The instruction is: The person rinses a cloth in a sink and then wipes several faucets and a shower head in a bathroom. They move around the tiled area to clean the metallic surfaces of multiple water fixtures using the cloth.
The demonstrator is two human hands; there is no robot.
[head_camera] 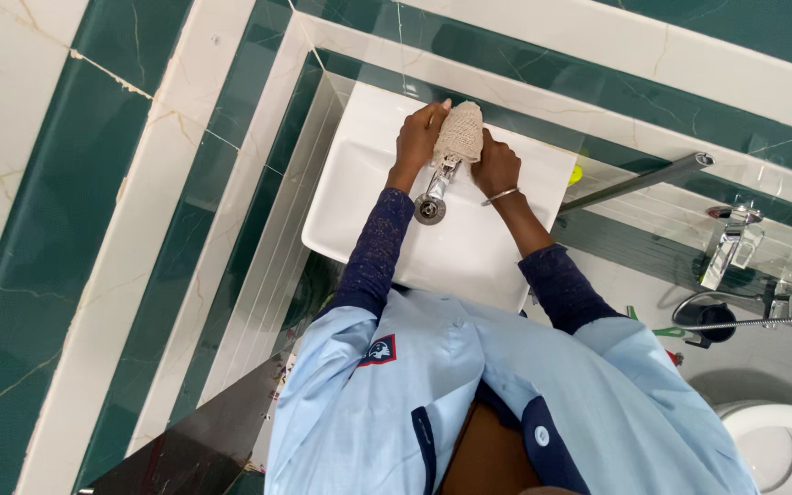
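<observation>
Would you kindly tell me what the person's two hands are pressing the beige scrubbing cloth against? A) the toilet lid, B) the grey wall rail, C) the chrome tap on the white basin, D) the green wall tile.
C: both the left hand and the right hand hold the beige cloth wrapped over the top of the chrome tap, which stands over the white basin.
</observation>
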